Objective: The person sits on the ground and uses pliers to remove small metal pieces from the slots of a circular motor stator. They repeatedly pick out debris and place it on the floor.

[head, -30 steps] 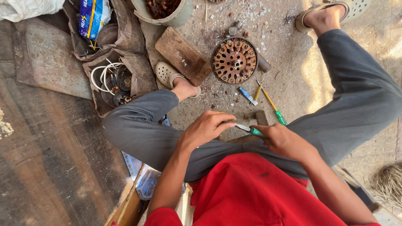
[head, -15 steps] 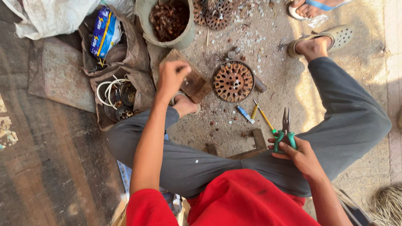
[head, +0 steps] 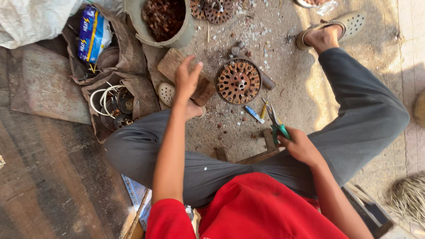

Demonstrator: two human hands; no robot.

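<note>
Head view: the left hand [head: 187, 77] is stretched out in front of the person, fingers spread and empty, hovering over a worn wooden block [head: 182, 73] that lies on the ground. Just to its right sits the rusty slotted metal disc [head: 238, 81], flat on the dirt with its hub facing up. Beyond the hand's fingertips stands a bucket of rusty scrap [head: 164, 20]; to its left an open brown bag [head: 116, 101] holds a coil of white wire.

The right hand [head: 301, 146] is drawn back close to the knee and is closed around the green handles of a pair of pliers [head: 275, 125], nose pointing away towards the disc. Between that hand and the disc lie a small blue tool [head: 254, 114] and a yellow-handled screwdriver [head: 264, 108], both loose on the ground.

To handle this well, I would judge that the reaching hand should settle on one thing squarely, gripping the block by its long edges or the disc by its rim, since rusted slots may have sharp edges. The pliers are best kept pointed down and away from the outstretched forearm, with the loose tools left out of the path.
</note>
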